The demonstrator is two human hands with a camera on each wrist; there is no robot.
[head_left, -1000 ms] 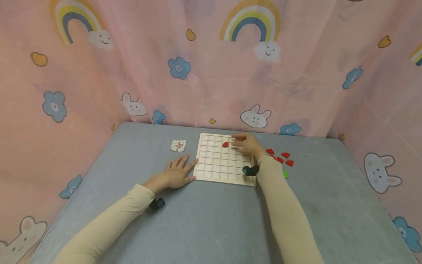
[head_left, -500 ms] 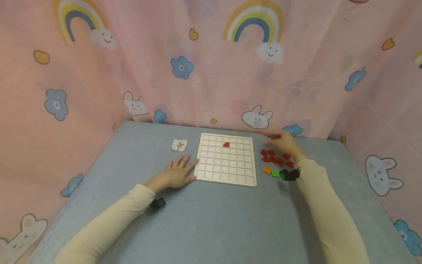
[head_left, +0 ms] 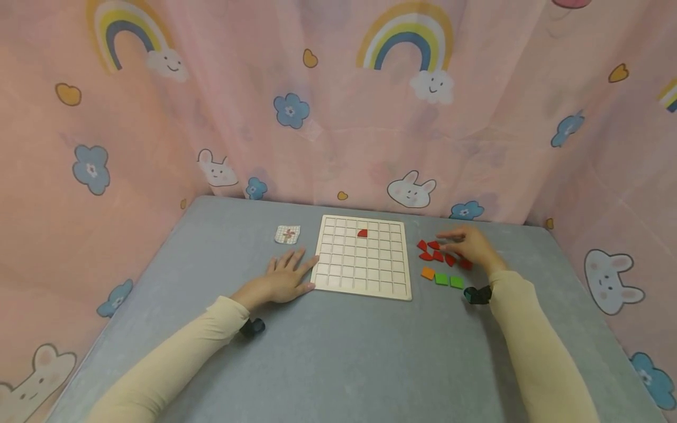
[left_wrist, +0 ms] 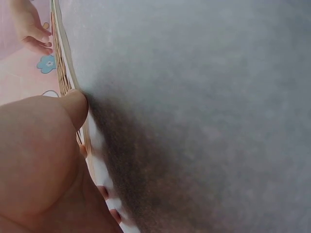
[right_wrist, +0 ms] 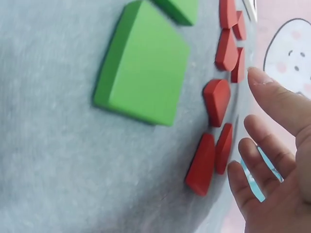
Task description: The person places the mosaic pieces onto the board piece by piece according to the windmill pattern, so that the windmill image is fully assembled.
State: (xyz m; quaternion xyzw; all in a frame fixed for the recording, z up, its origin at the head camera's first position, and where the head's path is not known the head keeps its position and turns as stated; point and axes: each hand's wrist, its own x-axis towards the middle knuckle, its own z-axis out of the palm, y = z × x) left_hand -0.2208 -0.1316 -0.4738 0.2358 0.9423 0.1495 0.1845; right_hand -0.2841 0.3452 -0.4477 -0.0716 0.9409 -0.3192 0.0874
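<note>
My left hand (head_left: 284,278) lies flat with spread fingers, thumb and fingertip at the left edge of a pale gridded board (head_left: 338,277). One red quarter-round piece (head_left: 362,233) sits in a cell near the board's top. To the right of the board, my right hand (head_left: 472,245) hovers over several loose red pieces (head_left: 438,256) and partly covers them. The right wrist view shows that hand (right_wrist: 286,165) with fingers apart and nothing between them, beside the red pieces (right_wrist: 216,102).
An orange square (head_left: 428,273) and two green squares (head_left: 441,279) lie in a row below the red pieces. A small card (head_left: 288,234) with a red pinwheel-like pattern on a grid lies left of the board. A pink printed curtain (head_left: 338,135) stands behind the grey table (head_left: 328,358).
My right hand has moved from over the board to the right, then down toward the loose red pieces, uncovering the board and the coloured squares. The left hand stays in place.
</note>
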